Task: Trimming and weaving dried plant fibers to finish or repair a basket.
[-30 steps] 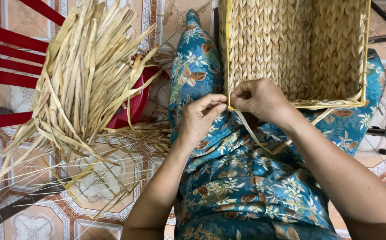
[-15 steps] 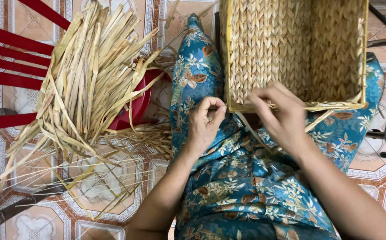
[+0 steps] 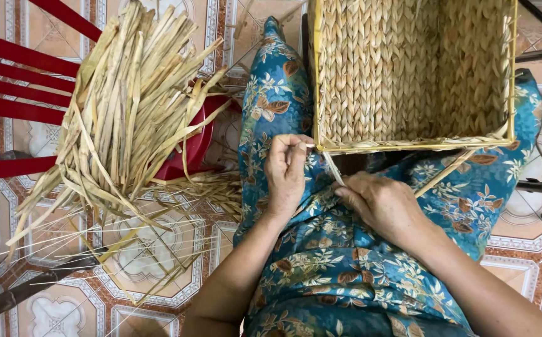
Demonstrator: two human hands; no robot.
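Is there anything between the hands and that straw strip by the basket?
Nothing visible. The right hand and the left hand both pinch the straw strip directly, just below the woven basket's near rim on the lap.

Both hands pinched, close together
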